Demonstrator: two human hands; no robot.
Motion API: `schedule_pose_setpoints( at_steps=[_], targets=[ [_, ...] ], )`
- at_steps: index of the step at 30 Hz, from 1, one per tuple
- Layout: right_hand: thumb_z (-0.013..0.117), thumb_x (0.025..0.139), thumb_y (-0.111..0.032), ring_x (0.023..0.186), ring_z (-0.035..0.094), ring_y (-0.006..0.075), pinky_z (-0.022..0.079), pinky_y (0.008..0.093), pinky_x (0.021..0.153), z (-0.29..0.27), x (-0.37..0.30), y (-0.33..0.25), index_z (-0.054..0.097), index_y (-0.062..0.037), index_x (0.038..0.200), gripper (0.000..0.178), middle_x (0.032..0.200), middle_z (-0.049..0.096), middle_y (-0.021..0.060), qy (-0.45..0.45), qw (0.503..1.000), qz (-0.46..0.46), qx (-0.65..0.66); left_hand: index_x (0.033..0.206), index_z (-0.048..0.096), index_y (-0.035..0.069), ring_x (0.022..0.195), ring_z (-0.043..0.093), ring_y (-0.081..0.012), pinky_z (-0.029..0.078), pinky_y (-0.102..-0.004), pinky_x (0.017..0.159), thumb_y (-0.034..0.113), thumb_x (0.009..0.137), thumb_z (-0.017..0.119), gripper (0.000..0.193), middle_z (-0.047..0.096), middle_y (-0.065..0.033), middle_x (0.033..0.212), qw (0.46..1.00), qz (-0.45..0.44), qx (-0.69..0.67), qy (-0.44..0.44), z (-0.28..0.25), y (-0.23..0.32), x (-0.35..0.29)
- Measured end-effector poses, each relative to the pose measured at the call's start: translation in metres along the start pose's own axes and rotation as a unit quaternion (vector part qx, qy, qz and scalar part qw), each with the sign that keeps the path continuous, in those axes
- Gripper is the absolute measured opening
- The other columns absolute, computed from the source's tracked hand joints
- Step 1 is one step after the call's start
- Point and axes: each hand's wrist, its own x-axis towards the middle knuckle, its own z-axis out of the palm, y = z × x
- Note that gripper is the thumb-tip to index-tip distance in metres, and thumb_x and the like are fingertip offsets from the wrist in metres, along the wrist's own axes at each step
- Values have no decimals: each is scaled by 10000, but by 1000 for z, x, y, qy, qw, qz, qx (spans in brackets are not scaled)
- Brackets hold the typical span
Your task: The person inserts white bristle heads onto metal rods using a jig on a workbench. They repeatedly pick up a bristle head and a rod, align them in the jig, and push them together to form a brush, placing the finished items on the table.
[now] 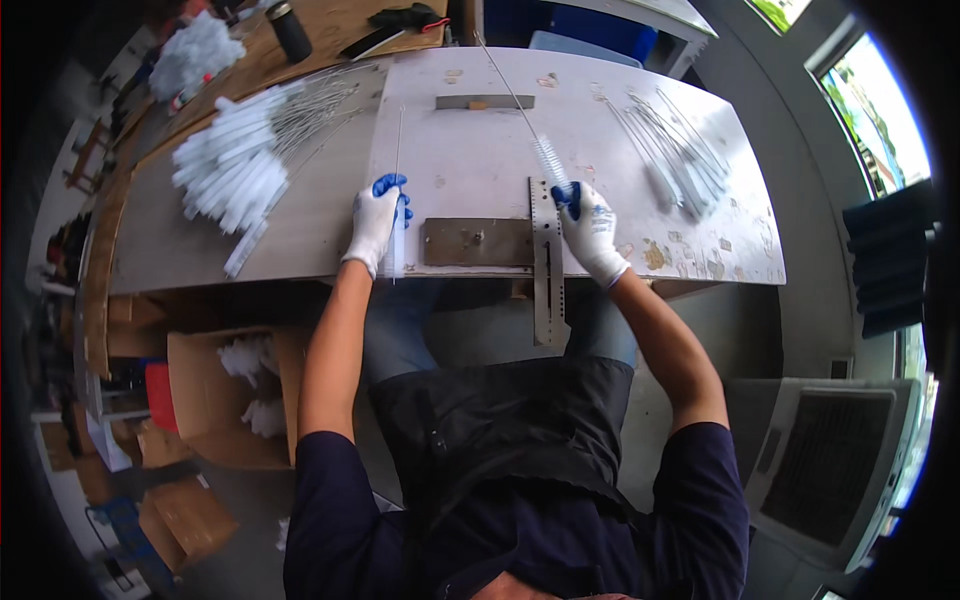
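My left hand (376, 222), in a white glove with blue fingertips, is closed round a wire-handled brush (397, 250). Its thin wire points away from me and its white bristles hang below the fist at the table's near edge. My right hand (591, 228), gloved the same way, grips another wire-handled brush (547, 160) by the bristle end, with the wire slanting up to the left. Just beside that hand a slotted, perforated metal strip (543, 270) sticks out over the near edge. A flat metal plate (478, 242) with a bolt lies between my hands.
A large heap of white brushes (235, 160) lies on the left, a smaller bunch (690, 180) on the right. Farther back are a narrow metal bar (485, 102) and a dark bottle (289, 33). An opened cardboard box (235, 400) stands below left, an air cooler (830, 465) at right.
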Motion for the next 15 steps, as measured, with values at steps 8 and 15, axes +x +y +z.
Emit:
schedule_pose_setpoints(
  at_steps=[8, 15],
  targets=[
    [659, 915, -312, 908, 677, 385, 536, 495, 794, -122, 21, 169, 597, -33, 1071, 326, 987, 682, 196, 1, 949, 114, -293, 1111, 721, 62, 571, 615, -141, 505, -286, 523, 99, 971, 565, 212, 625, -38, 735, 999, 38, -19, 20, 19, -19, 1],
    [714, 899, -294, 895, 656, 358, 516, 466, 762, -87, 13, 90, 669, -101, 1048, 247, 987, 675, 136, 111, 981, 0, -157, 1073, 739, 66, 539, 599, -141, 502, -296, 495, 115, 968, 587, 191, 605, -29, 699, 995, 22, -84, 39, 16, -17, -1]
  ],
)
